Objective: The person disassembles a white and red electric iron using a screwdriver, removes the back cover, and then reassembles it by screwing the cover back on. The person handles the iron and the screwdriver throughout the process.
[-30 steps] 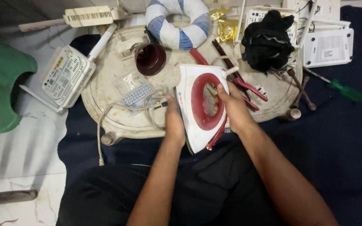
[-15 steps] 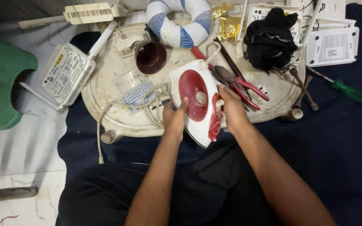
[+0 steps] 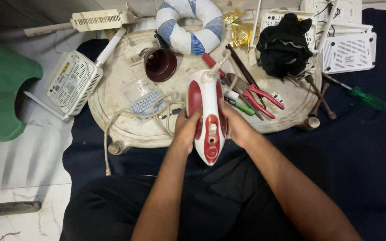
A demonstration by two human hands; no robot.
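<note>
Iron (image 3: 207, 120), glossy red-white plastic, tapered, gripped by left hand (image 3: 186, 129), right hand (image 3: 237, 127).

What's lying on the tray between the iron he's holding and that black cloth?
In the head view, between the red-and-white iron and the black cloth lie red-handled pliers, a green-handled screwdriver and a dark rod-like tool.

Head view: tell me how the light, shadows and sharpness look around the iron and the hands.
Head view: even, soft indoor light, no hard glare on the white-and-red iron; both the left hand and right hand gripping it look sharp, without motion blur; the dark cloth under the round tray swallows detail, so shadows there cannot be made out; edges bend slightly, hinting at a wide lens.
</note>
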